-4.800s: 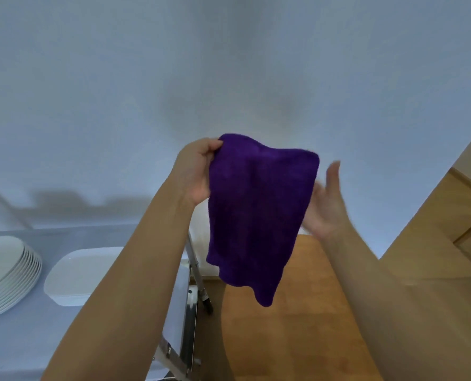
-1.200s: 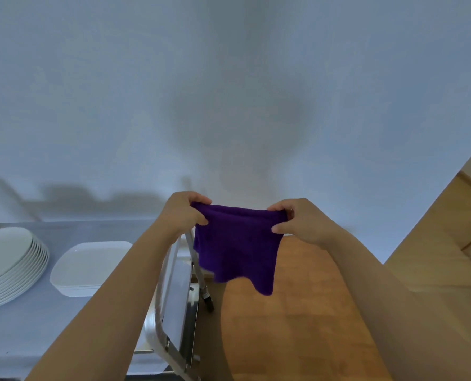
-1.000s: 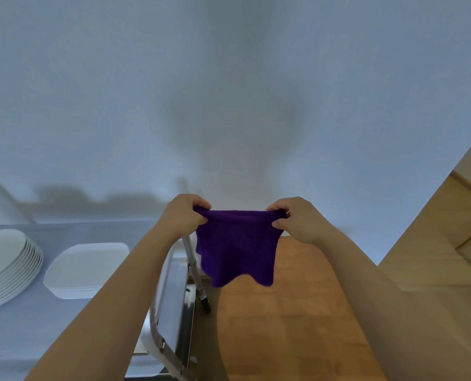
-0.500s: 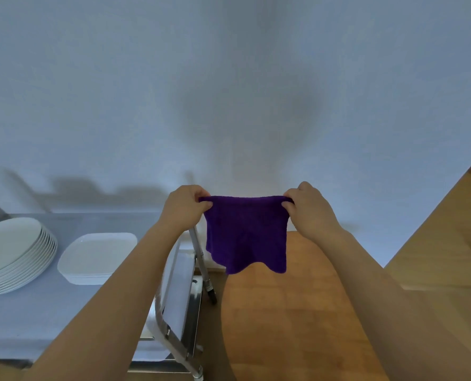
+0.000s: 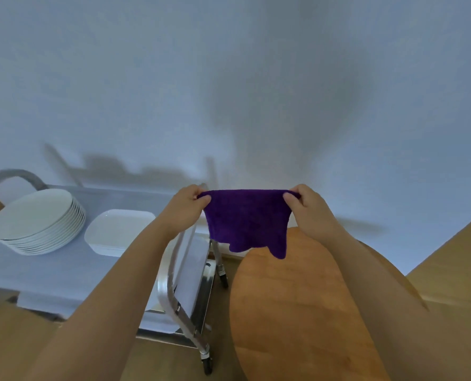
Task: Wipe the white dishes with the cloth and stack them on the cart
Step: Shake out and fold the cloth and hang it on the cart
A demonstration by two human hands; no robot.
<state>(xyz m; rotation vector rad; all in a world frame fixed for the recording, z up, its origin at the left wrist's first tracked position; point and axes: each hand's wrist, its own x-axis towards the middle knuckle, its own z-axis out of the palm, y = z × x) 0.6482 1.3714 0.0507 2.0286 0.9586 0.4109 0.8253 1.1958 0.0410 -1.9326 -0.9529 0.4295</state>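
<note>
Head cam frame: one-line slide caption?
Both hands, left and right, stretch a purple cloth beside a cart holding stacked white plates.

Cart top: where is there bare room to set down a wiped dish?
Bare cloth-covered cart top runs along the near edge, in front of the round plate stack and the rectangular dish stack. The far half is crowded by both stacks. Both hands hold the purple cloth right of the cart.

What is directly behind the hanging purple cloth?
Behind the purple cloth, pinched by the left hand and right hand, show pale wall and wooden floor; what the cloth covers cannot be seen.
</note>
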